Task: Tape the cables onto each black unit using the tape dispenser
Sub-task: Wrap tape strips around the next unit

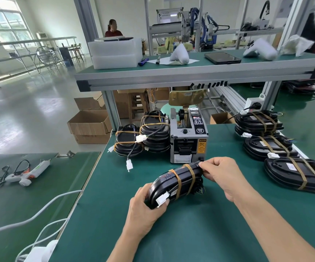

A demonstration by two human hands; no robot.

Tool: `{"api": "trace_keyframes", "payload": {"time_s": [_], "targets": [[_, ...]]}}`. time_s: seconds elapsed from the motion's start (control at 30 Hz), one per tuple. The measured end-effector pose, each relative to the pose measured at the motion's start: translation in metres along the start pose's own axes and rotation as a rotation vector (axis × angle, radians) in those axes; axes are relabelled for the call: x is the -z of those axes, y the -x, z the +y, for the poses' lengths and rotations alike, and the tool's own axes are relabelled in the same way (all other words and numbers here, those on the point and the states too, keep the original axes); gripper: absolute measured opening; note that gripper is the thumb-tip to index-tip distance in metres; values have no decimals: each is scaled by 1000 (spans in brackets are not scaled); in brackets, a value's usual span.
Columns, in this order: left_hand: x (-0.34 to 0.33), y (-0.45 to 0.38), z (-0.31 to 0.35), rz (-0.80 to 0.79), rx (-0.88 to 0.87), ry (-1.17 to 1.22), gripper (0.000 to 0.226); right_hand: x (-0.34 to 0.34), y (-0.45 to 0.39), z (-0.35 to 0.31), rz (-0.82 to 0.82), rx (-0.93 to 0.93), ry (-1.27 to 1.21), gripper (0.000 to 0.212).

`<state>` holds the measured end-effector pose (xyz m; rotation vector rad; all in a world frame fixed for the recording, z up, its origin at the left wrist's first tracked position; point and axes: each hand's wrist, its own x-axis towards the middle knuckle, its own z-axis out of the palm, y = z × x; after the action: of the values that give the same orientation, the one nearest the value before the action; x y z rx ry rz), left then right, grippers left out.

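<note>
A black oval unit (164,184) lies tilted on the green table, with two tan tape bands across its coiled cable and a white connector (162,201) at its near end. My left hand (145,210) grips that near end. My right hand (222,176) pinches the far end of the unit by the farther band. Just behind stands the grey tape dispenser (188,140). Stacks of black units with rubber-banded cables (152,133) sit left of the dispenser. Taped black units (268,146) lie in a row on the right.
A raised shelf (190,74) overhangs the back of the table, with black tape strips (209,85) stuck on its front edge. A second green table on the left carries a glue gun (28,173) and white cables (45,208). Cardboard boxes (88,125) stand on the floor.
</note>
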<state>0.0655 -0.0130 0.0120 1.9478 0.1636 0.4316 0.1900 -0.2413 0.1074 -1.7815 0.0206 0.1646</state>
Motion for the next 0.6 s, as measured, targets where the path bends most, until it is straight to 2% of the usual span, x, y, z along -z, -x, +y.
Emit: {"api": "trace_keyframes", "payload": {"time_s": [0.1,0.4,0.6], "targets": [[0,0,0,0,2,-2,38,-1,-1,0,9,5,-6,27],[-1,0,-2,-4,16,16,40,-7,-2,2,102,26,41,24],[-1,1,-1,2,20,15,41,-9,-4,3,138,48,107,31]]}}
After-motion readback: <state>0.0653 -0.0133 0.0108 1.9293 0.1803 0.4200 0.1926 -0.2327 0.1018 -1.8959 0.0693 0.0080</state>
